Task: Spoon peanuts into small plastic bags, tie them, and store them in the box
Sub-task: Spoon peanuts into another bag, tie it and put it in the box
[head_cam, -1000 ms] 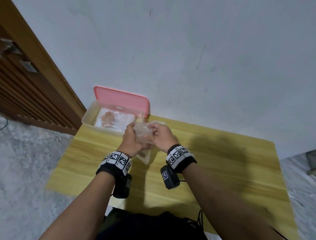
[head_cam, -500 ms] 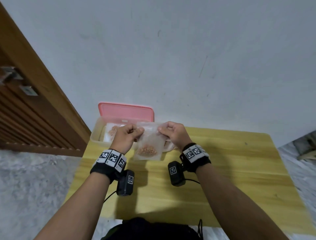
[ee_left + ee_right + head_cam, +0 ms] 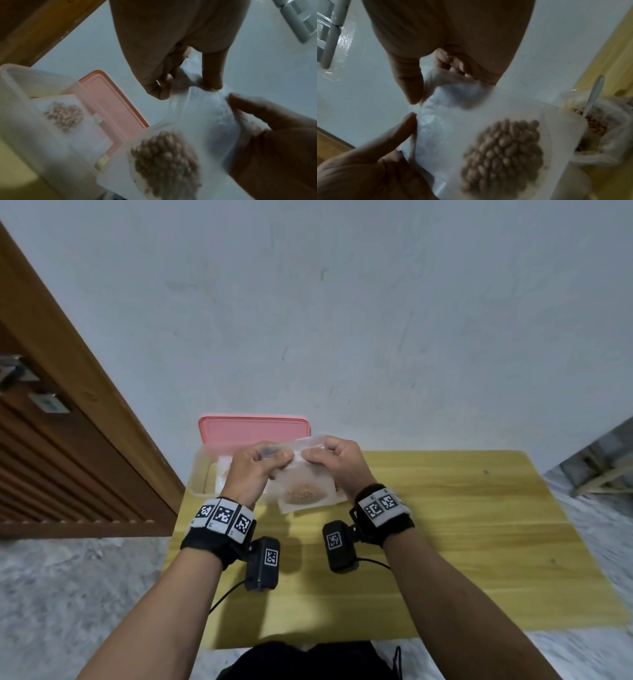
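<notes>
Clear plastic bag [image 3: 303,474] hangs between both hands above the near edge of the box, peanuts [image 3: 303,494] pooled in its bottom corner. Left hand [image 3: 251,470] grip: thumb and curled fingers pinch the top edge of the film. Right hand [image 3: 337,463] grip: same, pinching the other end of that edge, the two close together. Mouth not yet tied, as far as I can tell.

Risks, my read:
- Film is thin and slick. If one pinch slips while the neck gets twisted, the bag drops or tips and nuts spill onto the worktop [image 3: 462,525].
- Nut load sits low and off to one side, so the bag could swing when the hands cross for the knot.
- Too little slack above the nuts makes a weak knot. There looks to be plenty here.
- Bag hangs just over the box [image 3: 202,474] rim. Catching it on the wall is possible on the way in.

View differences:
- Head view: overall layout only. Box at the far-left of the worktop, pink lid [image 3: 253,429] propped behind it against the wall. Fingertips are too small to read.
- Left wrist view: an earlier filled bag [image 3: 63,119] already lying in the box, plus bunched film between the fingers. Blurred.
- Right wrist view: a larger supply bag [image 3: 597,129] of peanuts on the worktop beyond the held one, spoon [image 3: 594,94] handle sticking out of it. The head view hides both behind the right hand.
</notes>
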### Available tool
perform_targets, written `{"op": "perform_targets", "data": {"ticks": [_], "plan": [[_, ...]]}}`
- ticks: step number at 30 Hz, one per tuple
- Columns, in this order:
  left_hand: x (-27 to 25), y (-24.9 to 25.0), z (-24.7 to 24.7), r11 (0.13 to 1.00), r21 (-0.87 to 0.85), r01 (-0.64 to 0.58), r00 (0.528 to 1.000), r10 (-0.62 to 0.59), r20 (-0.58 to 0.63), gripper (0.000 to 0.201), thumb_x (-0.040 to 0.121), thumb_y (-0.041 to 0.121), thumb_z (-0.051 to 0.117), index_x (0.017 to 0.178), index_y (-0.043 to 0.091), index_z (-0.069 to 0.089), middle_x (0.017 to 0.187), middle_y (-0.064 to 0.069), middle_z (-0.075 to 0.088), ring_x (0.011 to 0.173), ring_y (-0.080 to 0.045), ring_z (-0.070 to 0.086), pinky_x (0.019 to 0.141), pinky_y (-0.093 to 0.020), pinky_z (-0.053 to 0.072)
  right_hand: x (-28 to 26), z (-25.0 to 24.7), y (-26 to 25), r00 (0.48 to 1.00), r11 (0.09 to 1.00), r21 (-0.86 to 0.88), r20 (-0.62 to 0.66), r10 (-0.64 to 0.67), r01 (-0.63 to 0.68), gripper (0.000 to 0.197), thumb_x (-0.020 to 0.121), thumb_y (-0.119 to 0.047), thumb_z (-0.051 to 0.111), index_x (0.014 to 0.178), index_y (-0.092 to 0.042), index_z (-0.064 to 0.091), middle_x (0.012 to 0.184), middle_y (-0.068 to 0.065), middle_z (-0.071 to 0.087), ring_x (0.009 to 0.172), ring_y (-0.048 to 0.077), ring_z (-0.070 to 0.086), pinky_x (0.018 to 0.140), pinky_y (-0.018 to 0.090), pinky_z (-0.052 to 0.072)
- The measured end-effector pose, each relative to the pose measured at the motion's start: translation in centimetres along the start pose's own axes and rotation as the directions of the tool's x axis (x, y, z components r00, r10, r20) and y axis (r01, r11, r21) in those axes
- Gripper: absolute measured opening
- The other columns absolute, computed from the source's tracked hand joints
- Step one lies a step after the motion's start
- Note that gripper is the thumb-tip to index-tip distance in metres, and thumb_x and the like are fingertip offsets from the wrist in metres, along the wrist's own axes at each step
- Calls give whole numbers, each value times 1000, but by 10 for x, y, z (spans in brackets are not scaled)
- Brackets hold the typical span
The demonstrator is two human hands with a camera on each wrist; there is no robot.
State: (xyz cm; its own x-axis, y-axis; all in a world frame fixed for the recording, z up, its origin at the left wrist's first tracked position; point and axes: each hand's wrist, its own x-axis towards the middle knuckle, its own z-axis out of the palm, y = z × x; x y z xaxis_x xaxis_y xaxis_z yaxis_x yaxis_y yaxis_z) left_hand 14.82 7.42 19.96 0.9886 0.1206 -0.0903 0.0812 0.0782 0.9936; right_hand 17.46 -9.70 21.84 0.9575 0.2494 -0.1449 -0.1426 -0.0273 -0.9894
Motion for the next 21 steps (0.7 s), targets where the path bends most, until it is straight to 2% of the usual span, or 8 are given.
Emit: {"op": "perform_targets", "data": {"ticks": [2, 4, 7, 10, 13, 16, 19, 21], "plan": [[-1, 2, -2, 1000, -20, -12, 1000, 12, 5, 9, 84, 10, 72, 86, 1, 72, 76, -9, 70, 67, -15, 62, 63, -24, 48, -1, 4, -1, 1000, 1000, -16, 8, -19, 19, 10, 85, -7, 68, 89, 3, 68, 71, 9, 67, 59, 17, 64, 53, 27, 52], [-4, 3, -3, 997, -74, 5, 999, -3, 35, 13, 83, 13, 74, 91, 2, 74, 84, -14, 73, 73, -21, 68, 67, -29, 55, 0, 8, -3, 999, 999, -1, 1, -37, 37, 15, 85, -4, 67, 95, 8, 67, 75, 13, 67, 62, 19, 64, 57, 28, 54], [-6, 6, -4, 987, -157, 25, 998, -16, 54, 24, 78, 14, 78, 95, -4, 73, 89, -20, 74, 78, -29, 70, 72, -35, 57, -2, 13, -4, 999, 998, 48, 8, -34, 34, 16, 86, 0, 65, 98, 11, 65, 77, 16, 67, 63, 20, 65, 58, 28, 55], [-2, 11, -9, 981, -188, 49, 997, -35, 73, 31, 77, 18, 79, 94, -7, 71, 89, -23, 73, 76, -31, 70, 73, -38, 59, -4, 12, -3, 999, 995, 90, 16, -35, 33, 18, 91, -10, 63, 97, 6, 69, 80, 14, 69, 68, 19, 67, 61, 28, 55], [1, 12, -15, 976, -205, 68, 996, -54, 75, 23, 80, 20, 76, 87, -2, 73, 81, -17, 74, 70, -26, 70, 66, -30, 56, -2, 6, -1, 1000, 997, 66, 2, -26, 26, 26, 92, -22, 63, 93, 2, 72, 89, 17, 72, 80, 27, 68, 74, 39, 55], [1, 8, -18, 985, -167, 46, 996, -33, 79, 15, 86, 14, 70, 82, 1, 75, 74, -10, 75, 63, -18, 69, 59, -22, 52, -3, 2, 0, 999, 999, 43, 36, 4, -6, 26, 91, -23, 64, 94, 0, 73, 93, 19, 73, 83, 26, 69, 78, 38, 54], [3, 5, -24, 995, -99, 28, 996, -20, 84, 18, 85, 18, 72, 86, 0, 76, 81, -15, 76, 73, -23, 72, 68, -27, 55, 1, -2, -8, 999, 996, -88, 44, 15, -11, 15, 86, -15, 69, 86, 0, 73, 81, 9, 72, 76, 16, 67, 72, 29, 52], [5, 4, -27, 997, -72, 25, 995, -17, 100, 25, 82, 21, 74, 90, -2, 76, 88, -19, 76, 81, -28, 73, 76, -34, 57, 9, -1, -16, 996, 962, -269, 79, -33, 54, 22, 82, -16, 74, 87, 4, 69, 80, 7, 67, 74, 14, 62, 70, 27, 48]]}}
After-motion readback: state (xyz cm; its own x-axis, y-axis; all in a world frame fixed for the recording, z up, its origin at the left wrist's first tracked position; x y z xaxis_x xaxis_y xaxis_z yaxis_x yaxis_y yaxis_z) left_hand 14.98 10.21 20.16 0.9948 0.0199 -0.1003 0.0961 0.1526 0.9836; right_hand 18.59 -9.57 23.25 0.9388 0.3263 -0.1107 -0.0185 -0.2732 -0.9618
